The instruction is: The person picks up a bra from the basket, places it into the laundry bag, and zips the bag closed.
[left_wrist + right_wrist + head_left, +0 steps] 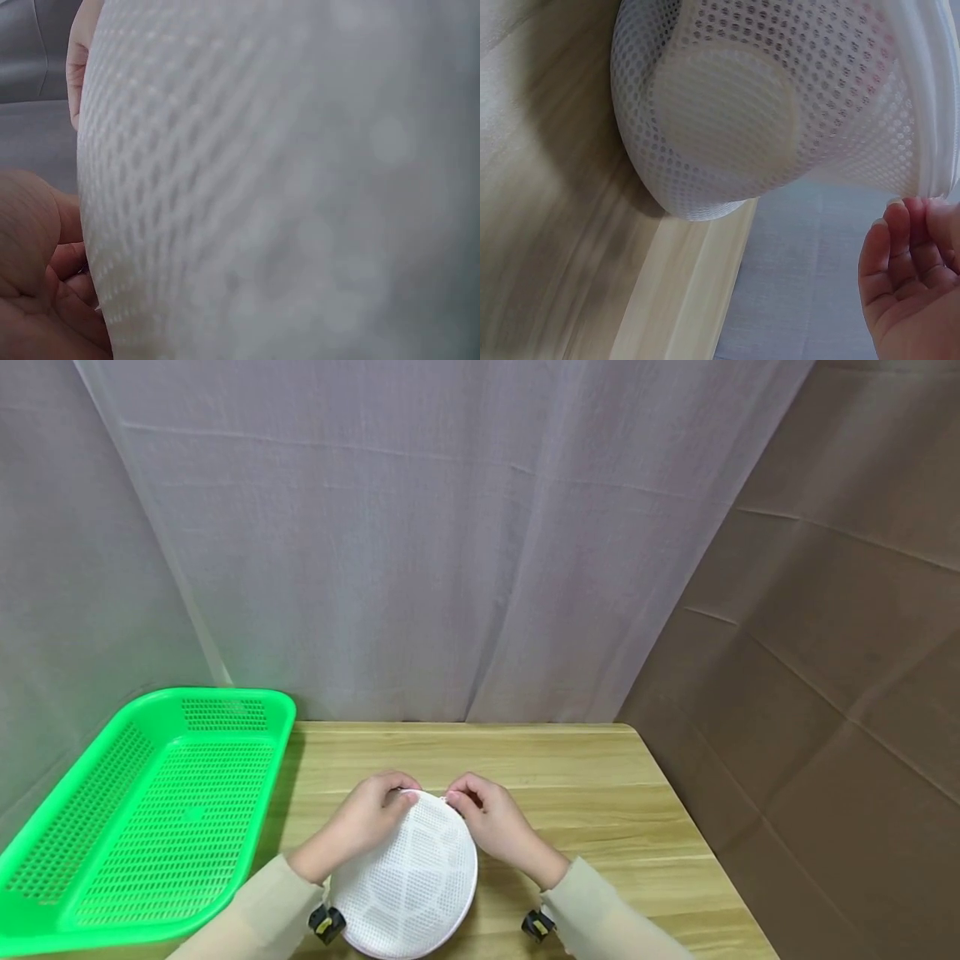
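A round white mesh laundry bag is held up over the table by both hands, its flat mesh side facing the head camera. At its upper left edge my left hand pinches the rim between thumb and fingers. My right hand pinches the rim at the upper right, a short way from the left one. In the right wrist view the bag bulges out below a white zippered band, and fingertips of the right hand grip that band's end. Blurred mesh fills most of the left wrist view.
On the left stands a large green plastic basket with slotted walls and floor. Beneath the hands lies a wood-grain table. A grey curtain hangs behind it, and a brown cloth borders the right side.
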